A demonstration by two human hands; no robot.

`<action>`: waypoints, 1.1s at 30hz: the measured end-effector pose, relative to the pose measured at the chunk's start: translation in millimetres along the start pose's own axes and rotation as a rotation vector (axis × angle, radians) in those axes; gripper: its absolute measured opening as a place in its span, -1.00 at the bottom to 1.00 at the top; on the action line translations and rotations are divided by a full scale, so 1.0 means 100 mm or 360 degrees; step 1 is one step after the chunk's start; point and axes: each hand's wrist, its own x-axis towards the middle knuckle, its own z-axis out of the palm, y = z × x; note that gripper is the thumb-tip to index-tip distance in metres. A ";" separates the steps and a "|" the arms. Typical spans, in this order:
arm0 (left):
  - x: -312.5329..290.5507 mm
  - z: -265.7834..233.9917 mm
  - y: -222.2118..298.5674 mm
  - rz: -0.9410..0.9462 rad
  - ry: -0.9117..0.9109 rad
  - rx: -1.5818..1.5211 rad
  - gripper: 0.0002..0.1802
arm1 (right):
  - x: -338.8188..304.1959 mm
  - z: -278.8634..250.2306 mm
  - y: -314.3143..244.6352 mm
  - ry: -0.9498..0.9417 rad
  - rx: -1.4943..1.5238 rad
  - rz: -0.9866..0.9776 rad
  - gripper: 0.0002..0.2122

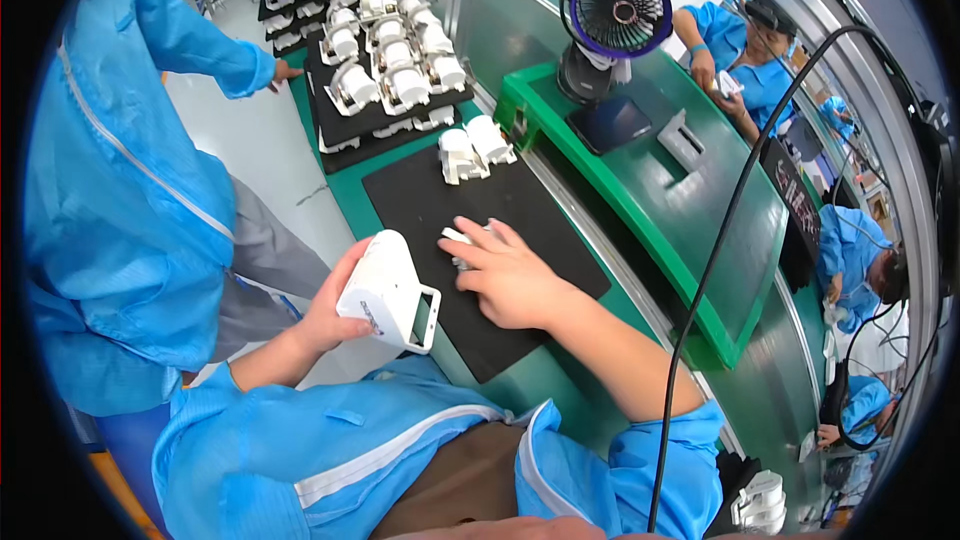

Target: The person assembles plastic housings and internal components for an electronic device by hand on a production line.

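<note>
Blue work jacket with white piping [330, 430] fills the near edge of the view. Above it, the left hand [328, 310] grips a white, rounded plastic housing with an open rectangular loop [383, 285], fingers and thumb around its body, held up beside a flat black mat [410, 200]. Over that mat, the right hand [515, 278] spreads its bent fingers across a small white part [456, 236]; whether they pinch it, I cannot tell. Two white cylindrical units [462, 153] sit at the mat's far end. Good handling probably means pressing the housing's solid body, not its thin loop, and taking the small part by its edges without dragging.
</note>
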 end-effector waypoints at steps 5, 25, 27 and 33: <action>0.18 0.09 -0.04 -0.0140 0.0121 -0.0181 0.16 | -0.45 0.08 0.13 0.1077 -0.0024 0.0711 -0.53; 0.47 1.23 -0.14 0.0089 -0.0971 -0.0295 0.36 | -1.94 -0.04 -1.00 0.1932 0.2561 0.0621 -0.03; 0.53 1.38 -0.22 -0.0001 -0.1045 -0.0411 0.35 | -2.09 0.06 -1.24 0.2029 0.2469 0.0691 0.03; 0.61 1.67 -0.41 -0.0083 -0.1238 -0.0335 0.37 | -2.13 0.22 -1.54 0.2177 0.2457 0.0816 -0.10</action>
